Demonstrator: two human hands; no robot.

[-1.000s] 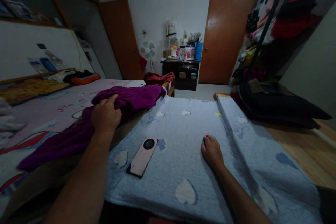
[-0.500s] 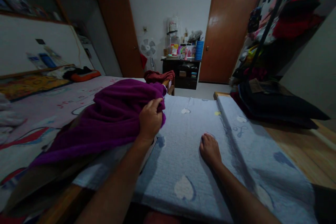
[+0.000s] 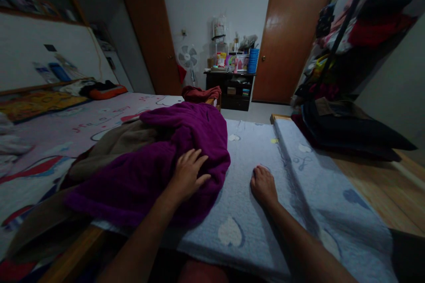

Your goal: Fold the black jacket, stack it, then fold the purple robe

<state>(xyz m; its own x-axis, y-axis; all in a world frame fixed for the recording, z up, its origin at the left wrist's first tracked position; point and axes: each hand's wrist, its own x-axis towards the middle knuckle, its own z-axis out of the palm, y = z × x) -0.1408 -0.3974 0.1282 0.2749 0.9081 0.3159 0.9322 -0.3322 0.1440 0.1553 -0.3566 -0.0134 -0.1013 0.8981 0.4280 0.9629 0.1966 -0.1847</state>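
- The left hand (image 3: 190, 171) is open, its fingers a little spread, and it rests on the purple blanket (image 3: 204, 130).
- This purple blanket lies bunched on the left part of the blue sheet (image 3: 244, 205).
- The right hand (image 3: 264, 185) rests on the blue sheet with curled fingers; I cannot tell whether it holds something.

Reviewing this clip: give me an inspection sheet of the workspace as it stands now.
Surface: pale-blue quilted cloth with white hearts, creased at right.
Handled things: rumpled purple fleecy fabric, covering the cloth's left part.
Clutter: dark folded fabric stack, right; reddish-brown cloth bundle, far end.
Hands: left hand spread on the purple fleecy fabric; right hand curled on the cloth, grasp unclear.
Cables: thin pale cord, left wall.
Surroundings: white standing fan, brown wooden door.
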